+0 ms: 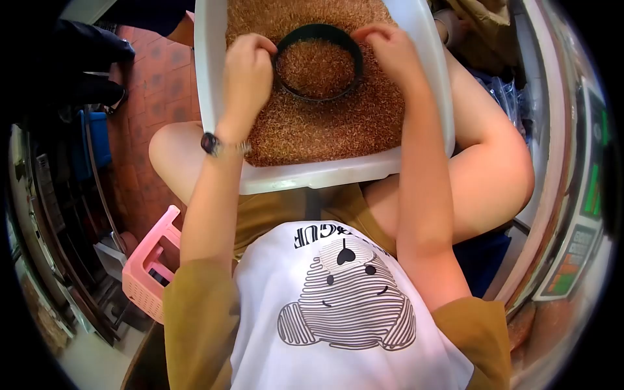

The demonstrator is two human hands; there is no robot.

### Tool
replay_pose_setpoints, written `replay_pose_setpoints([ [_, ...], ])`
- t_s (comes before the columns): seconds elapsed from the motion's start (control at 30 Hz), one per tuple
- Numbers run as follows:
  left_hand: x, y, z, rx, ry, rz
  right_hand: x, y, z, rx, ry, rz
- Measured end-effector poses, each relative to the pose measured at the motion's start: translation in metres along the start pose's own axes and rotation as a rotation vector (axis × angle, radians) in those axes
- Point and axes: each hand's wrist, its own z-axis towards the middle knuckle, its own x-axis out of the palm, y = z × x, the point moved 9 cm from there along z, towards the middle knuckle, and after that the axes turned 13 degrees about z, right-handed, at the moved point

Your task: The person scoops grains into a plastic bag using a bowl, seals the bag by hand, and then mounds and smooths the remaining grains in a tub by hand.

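Observation:
A round, dark green sieve (359, 62) is in the white tub (312, 174), just over or on a thick layer of small reddish-brown dried bits (312, 133). More of the same bits lie inside its rim and hide its bottom. My left hand (250, 71) pinches the rim at the left, its fingers closed; a dark-faced watch is on that wrist. On the opposite side, my right hand (392, 53) has its thumb and fingers closed at the rim. Whether the sieve touches the bits below, I cannot tell.
The tub stands between my bent legs. A pink plastic stool (146, 276) is at the lower left on the red tiled floor (151, 78). Shelving (65, 227) runs along the left. Another person's leg and foot (117, 97) show at the upper left.

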Motion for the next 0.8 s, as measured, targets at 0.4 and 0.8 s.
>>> replay_pose_setpoints([
  [0.4, 0.060, 0.087, 0.003, -0.209, -0.286, 0.125, 0.001, -0.076, 0.001, -0.352, -0.408, -0.361],
  [0.8, 0.105, 0.112, 0.001, -0.883, -0.099, -1.067, 0.009, -0.126, -0.009, 0.487, -0.489, 0.949],
])
